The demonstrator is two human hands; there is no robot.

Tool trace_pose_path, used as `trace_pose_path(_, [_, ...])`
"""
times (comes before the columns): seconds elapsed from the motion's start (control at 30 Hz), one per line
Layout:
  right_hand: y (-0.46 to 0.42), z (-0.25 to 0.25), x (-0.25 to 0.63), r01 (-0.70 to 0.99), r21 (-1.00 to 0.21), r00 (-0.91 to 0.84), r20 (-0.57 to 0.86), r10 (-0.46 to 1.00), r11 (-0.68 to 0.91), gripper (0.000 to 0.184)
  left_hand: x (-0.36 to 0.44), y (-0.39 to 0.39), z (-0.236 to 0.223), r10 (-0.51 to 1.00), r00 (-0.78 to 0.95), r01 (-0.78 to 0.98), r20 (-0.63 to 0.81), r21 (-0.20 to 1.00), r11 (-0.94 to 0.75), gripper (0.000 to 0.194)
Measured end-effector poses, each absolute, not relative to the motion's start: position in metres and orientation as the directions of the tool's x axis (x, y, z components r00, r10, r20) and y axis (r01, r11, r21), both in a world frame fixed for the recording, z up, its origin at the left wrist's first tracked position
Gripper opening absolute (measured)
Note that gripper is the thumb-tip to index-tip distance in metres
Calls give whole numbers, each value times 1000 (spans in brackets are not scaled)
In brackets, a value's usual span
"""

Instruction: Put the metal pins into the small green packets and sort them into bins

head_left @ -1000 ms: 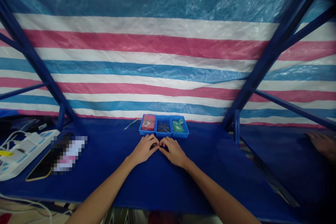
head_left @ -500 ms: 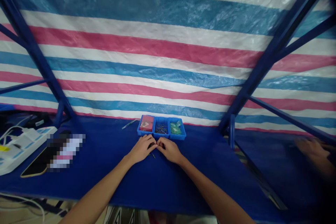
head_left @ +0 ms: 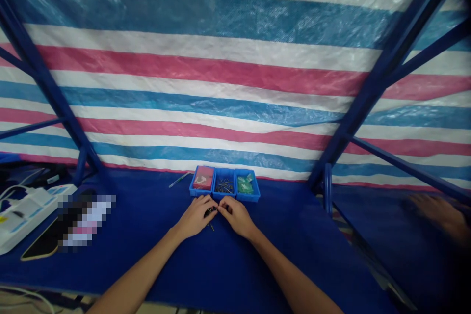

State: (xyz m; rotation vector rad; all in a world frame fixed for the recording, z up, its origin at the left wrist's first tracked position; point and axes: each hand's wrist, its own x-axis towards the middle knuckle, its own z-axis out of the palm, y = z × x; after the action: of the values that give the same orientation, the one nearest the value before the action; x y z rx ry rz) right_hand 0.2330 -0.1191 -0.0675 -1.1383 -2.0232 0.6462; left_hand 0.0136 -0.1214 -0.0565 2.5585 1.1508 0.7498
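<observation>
My left hand [head_left: 198, 217] is closed, with thumb and fingers round small dark pieces that are too small to name. My right hand [head_left: 234, 215] meets it fingertip to fingertip, its fingers pinched together at the same spot. A thin screw-like piece [head_left: 211, 227] shows just below my left hand. Just beyond my hands stand three joined blue bins: the left bin [head_left: 201, 193] holds pinkish-red and pale pieces, the middle bin [head_left: 224, 195] dark metal screws, the right bin [head_left: 247, 197] green pieces in clear plastic.
A thin pen-like stick [head_left: 179, 180] lies left of the bins. At the left are a power strip [head_left: 37, 213] with cables and a phone [head_left: 42, 245]. Blue metal posts [head_left: 55, 93] frame a striped sheet [head_left: 206, 78]. Another person's hand [head_left: 437, 212] is at the far right.
The view has shifted slightly. My hands stay together; my right fingers have moved closer into a pinch, and the thin piece under my left hand sits at a different angle.
</observation>
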Motion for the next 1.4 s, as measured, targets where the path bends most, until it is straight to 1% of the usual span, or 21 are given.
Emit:
trace_pose_path(0.1, [-124,-64,233,486,-703,-314,413,855,518,13,14,-121,-56,745,570,625,347,406,-667,25])
trace_pose_path(0.17, [-127,-62,234,487,-718,-266,422,867,498,13,14,-121,-56,748,569,626,343,409,-664,25])
trace_pose_path(0.3, [-130,-61,235,421,-810,-208,353,912,409,10,13,-123,-53,751,566,619,341,425,-660,24])
trace_pose_path(0.4, [-130,-62,236,388,-849,-157,323,933,359,13,12,-125,-49,753,564,618,339,431,-657,26])
trace_pose_path(0.57, [-129,-64,236,452,-778,-148,418,896,437,18,12,-130,-45,746,582,639,322,386,-665,42])
trace_pose_path(0.67, [-128,-66,236,452,-781,-175,396,902,430,22,11,-131,-45,745,591,653,310,359,-667,44])
trace_pose_path(0.77, [-126,-70,238,460,-789,-185,363,914,406,25,10,-132,-45,742,596,647,307,364,-670,44])
trace_pose_path(0.9, [-125,-73,240,470,-765,-205,391,897,441,29,9,-133,-45,729,620,621,291,387,-682,65])
trace_pose_path(0.97, [-126,-73,241,477,-751,-226,398,889,457,33,9,-132,-47,727,625,618,285,389,-684,69])
trace_pose_path(1.03, [-128,-73,241,488,-735,-242,403,882,470,37,10,-131,-49,728,621,618,292,390,-683,61])
trace_pose_path(1.13, [-128,-72,242,489,-729,-241,415,877,480,40,10,-130,-51,731,609,617,308,394,-681,43])
trace_pose_path(1.2, [-127,-72,242,485,-745,-218,405,888,458,35,10,-130,-52,737,600,619,312,403,-675,33])
trace_pose_path(1.3, [-126,-72,243,490,-757,-202,384,901,432,23,10,-130,-50,747,594,623,299,417,-662,25])
trace_pose_path(1.4, [-126,-71,243,518,-744,-181,388,904,423,20,10,-131,-49,750,592,622,296,424,-658,21])
